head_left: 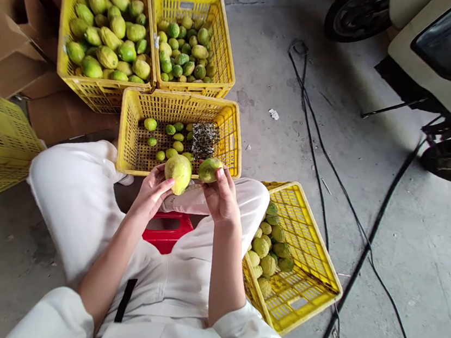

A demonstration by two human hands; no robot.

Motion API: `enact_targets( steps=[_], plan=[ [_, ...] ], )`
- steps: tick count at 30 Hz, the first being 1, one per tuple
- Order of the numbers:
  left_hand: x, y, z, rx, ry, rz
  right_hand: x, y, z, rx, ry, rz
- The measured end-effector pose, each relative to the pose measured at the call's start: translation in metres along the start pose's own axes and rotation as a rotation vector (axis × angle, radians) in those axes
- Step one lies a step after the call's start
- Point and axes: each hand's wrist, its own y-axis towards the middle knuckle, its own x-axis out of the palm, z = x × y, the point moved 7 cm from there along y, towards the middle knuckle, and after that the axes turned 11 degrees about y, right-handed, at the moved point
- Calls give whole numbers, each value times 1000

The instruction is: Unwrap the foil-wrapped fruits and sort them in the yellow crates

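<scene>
My left hand is closed around a large yellow-green lemon-like fruit. In my right hand I grip a smaller, greener lemon-like fruit. Both fruits are held side by side, slightly apart, over the near edge of a yellow plastic crate. Inside that crate lie several small green fruits and a crumpled, shiny dark bundle whose kind I cannot make out.
Behind stand a yellow crate of large fruits and another yellow crate of smaller ones. A tilted crate with fruits lies at my right. Cardboard is at left; black cables cross the floor near a parked vehicle.
</scene>
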Motion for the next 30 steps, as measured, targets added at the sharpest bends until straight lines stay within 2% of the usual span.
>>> enact_targets(
  steps=[9,21,30],
  plan=[
    [5,-2,2,-4,-28,-16,3,2,2,40,22,-13],
    [2,-2,9,48,-16,60,10,0,-4,24,35,-69],
    [3,-2,7,33,-44,38,3,2,-2,-23,45,-14]
  ],
)
